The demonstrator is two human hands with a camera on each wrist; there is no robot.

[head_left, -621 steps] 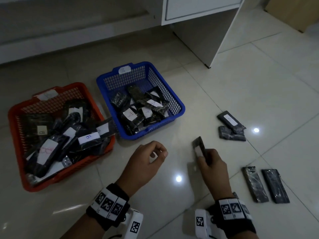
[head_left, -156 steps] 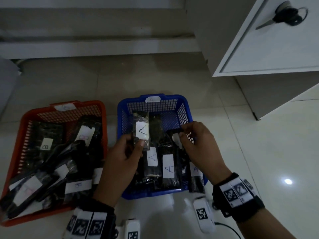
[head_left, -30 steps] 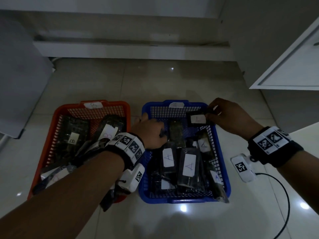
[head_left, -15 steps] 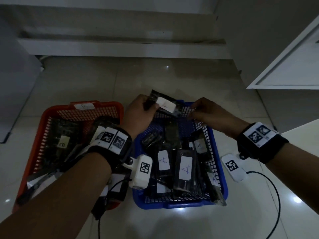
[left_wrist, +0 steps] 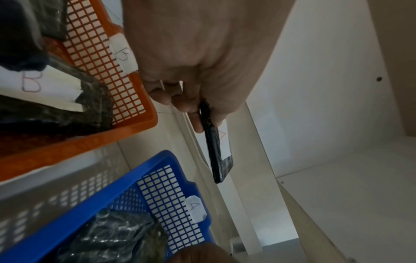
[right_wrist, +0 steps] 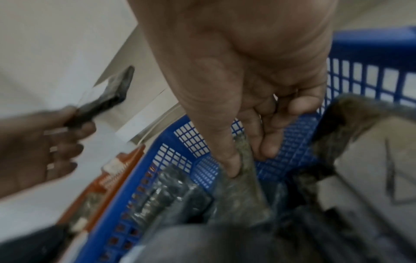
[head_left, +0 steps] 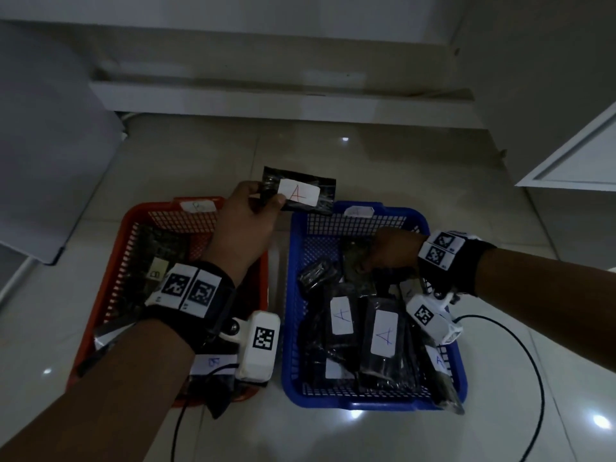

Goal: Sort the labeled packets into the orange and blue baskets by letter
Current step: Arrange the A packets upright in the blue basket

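Left hand (head_left: 245, 221) pinches A-labelled packet (head_left: 301, 195) above blue basket (head_left: 358, 213) far rim; should drop it flat inside. Right hand (right_wrist: 249, 113), blurred, seemingly pinches another packet (right_wrist: 243, 179) in basket's far end.

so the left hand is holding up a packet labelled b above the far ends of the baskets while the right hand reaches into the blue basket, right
Not quite: the packet that the left hand holds up is labelled A, not B, as the head view shows. The rest stands: it is held above the far ends of the baskets while the right hand reaches into the blue basket.
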